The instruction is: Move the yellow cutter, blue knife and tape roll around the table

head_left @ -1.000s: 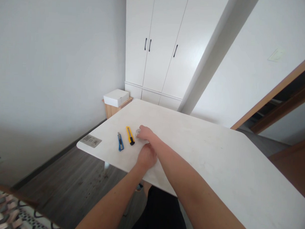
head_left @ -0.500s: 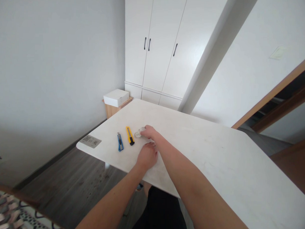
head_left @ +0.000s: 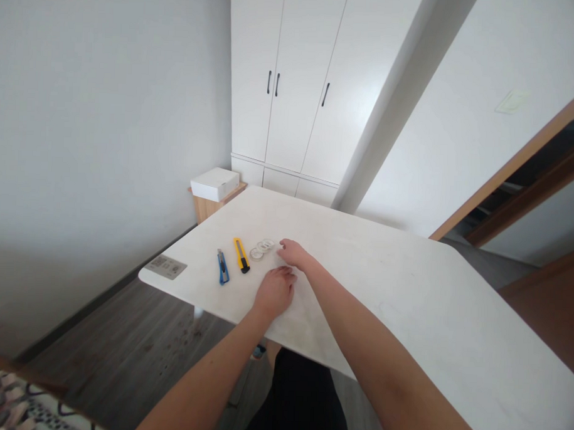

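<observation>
Two small clear tape rolls lie side by side on the white table. Left of them are a yellow utility knife and a blue utility knife. My right hand hovers just right of the rolls with loosely bent fingers, holding nothing and not touching them. Nearer to me, my left hand rests palm down on the table, its fingers stretched forward and nothing under them that I can see.
A grey control panel sits at the table's left corner. Behind the table, a white box stands on a low wooden stand. A white wardrobe fills the far wall. Dark wood floor lies to the left.
My right hand let go of the tape rolls and drew back to the right, leaving both rolls in plain sight on the table. My left hand stayed put.
</observation>
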`<state>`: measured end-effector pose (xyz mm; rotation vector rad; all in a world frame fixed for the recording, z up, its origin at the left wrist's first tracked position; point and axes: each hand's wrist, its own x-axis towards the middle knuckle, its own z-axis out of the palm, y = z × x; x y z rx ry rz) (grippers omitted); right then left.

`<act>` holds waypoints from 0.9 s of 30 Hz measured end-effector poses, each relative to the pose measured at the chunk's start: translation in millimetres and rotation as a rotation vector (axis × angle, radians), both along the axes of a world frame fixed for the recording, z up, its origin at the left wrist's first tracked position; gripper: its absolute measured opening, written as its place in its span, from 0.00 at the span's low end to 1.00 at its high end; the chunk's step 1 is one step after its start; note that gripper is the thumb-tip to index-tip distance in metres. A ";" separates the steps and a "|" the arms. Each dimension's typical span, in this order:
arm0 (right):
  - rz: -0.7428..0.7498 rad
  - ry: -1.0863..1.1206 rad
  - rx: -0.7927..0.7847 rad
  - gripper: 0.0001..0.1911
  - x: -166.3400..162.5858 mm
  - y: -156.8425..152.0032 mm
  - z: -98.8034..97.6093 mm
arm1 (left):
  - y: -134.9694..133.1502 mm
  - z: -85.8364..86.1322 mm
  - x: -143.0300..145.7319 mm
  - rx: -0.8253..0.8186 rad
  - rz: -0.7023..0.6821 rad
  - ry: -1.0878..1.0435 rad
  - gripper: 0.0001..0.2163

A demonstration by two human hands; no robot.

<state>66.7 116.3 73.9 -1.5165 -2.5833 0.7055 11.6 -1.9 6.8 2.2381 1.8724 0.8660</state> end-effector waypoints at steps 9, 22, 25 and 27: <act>-0.172 0.124 0.174 0.22 201.1 -47.1 -35.0 | -1.7 2.3 0.4 -0.001 0.013 0.060 0.14; -0.352 -0.192 0.397 0.34 344.4 -107.8 -58.8 | 1.1 -3.3 -5.3 0.042 0.012 0.096 0.18; -0.342 -0.203 0.394 0.34 338.9 -113.7 -59.4 | 1.0 -4.0 -6.3 0.044 0.015 0.096 0.18; -0.347 -0.195 0.384 0.35 338.3 -114.4 -58.8 | 1.0 -4.6 -7.0 0.041 0.018 0.105 0.19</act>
